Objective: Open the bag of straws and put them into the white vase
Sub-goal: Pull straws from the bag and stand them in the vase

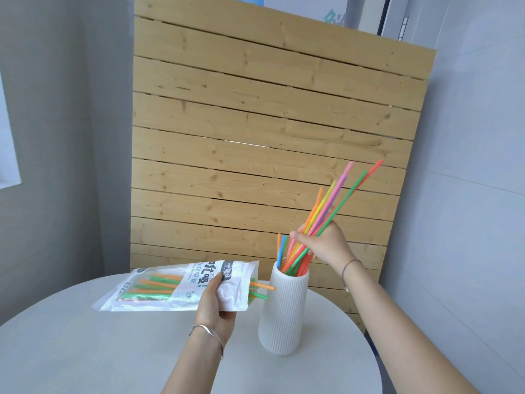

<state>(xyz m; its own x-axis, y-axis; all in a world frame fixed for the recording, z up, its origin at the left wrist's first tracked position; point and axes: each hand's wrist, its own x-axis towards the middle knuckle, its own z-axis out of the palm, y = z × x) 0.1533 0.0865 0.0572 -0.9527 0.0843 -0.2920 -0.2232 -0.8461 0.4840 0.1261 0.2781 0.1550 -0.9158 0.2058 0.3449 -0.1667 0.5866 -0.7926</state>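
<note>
From the head view, the left hand (215,304) grips the bag (199,273) near its open end, thumb on top across the printed label and fingers curled underneath. The bag is held just above the tabletop (99,351), roughly level, with its open end pointing right toward the vase (284,314). Orange and green straws lie inside the bag behind its clear window, and a few orange and green ends (262,288) poke out of the opening, close to the vase's upper wall.

The right hand (326,245) is just above and to the right of the vase mouth, fingers closed around a bundle of straws (329,206) in orange, yellow, pink, purple, green and red. The bundle leans up and to the right, fanning out above the hand, while its lower ends sit inside the vase mouth. A few more straws (281,251) stand in the vase to the left of the hand, free of its grip.

The white ribbed vase stands upright on the round pale tabletop, right of the bag. A bangle (210,334) circles the left wrist and a thin cord (348,268) the right. A slatted wooden panel (255,123) stands behind the tabletop.
</note>
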